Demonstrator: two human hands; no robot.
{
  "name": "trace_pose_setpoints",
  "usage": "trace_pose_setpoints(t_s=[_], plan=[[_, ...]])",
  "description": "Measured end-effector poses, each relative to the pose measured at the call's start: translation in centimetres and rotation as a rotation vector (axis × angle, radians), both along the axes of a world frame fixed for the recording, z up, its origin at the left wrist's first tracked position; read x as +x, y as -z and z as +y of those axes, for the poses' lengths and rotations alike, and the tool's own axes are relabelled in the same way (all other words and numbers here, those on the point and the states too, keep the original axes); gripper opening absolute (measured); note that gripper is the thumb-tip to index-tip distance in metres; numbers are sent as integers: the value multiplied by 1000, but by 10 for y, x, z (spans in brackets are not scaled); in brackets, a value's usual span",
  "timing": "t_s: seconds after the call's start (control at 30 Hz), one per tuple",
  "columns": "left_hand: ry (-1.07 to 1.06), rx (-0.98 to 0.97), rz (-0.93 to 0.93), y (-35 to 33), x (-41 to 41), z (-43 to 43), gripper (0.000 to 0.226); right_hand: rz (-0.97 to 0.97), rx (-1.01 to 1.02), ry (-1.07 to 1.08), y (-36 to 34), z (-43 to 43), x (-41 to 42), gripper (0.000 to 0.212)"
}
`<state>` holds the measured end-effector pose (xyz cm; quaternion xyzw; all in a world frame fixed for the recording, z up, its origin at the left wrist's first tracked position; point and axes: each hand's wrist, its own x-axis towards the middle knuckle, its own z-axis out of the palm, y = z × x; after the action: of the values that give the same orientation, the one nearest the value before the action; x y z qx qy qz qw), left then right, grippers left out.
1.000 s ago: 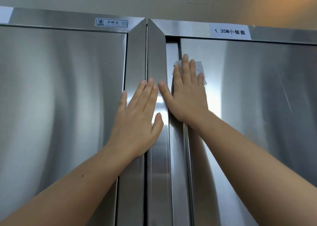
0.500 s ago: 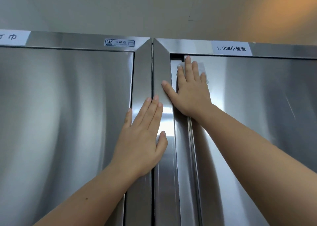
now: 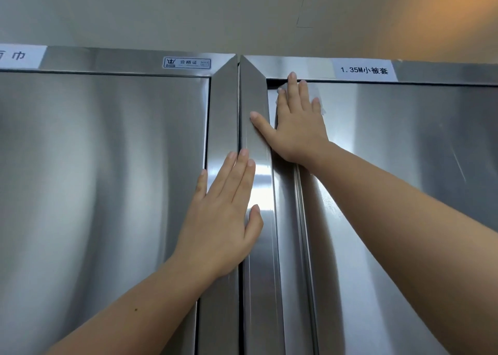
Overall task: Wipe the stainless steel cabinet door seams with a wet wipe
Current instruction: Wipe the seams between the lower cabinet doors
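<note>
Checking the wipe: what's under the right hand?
A white wipe, pressed flat by the right hand on the right door's top corner. Only its edges show; the rest is covered.

Soft, even light; a white glare patch lies on the steel frame just beside the left hand fingers. Above the right hand, the wall glows orange; focus is sharp.

Wet wipe mostly under right hand

The cabinet doors are showing brushed stainless steel, glossy with streaky glare; the labels are looking like matt paper.
</note>
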<state>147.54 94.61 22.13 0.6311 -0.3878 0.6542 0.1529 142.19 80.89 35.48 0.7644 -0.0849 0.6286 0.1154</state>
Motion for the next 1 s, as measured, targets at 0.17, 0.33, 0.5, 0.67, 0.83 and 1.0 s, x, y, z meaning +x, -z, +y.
trace_pose_setpoints(t_s=[0.17,0.33,0.5,0.67,0.83,1.0], plan=[[-16,1,17,0,1,-1,66,-6,-14,-10,8,-4,0,83],[-20,1,2,6,1,0,65,-16,-10,-21,34,-2,1,82],[-23,-6,-20,18,-1,-1,63,7,-13,-43,69,-2,-1,81],[-24,-2,2,33,0,-1,62,17,7,-82,105,0,-3,80],[-28,-10,-16,44,0,-1,59,19,36,-114,134,3,-3,79],[-27,-17,-13,53,-1,-1,60,19,36,-137,155,3,-5,79]])
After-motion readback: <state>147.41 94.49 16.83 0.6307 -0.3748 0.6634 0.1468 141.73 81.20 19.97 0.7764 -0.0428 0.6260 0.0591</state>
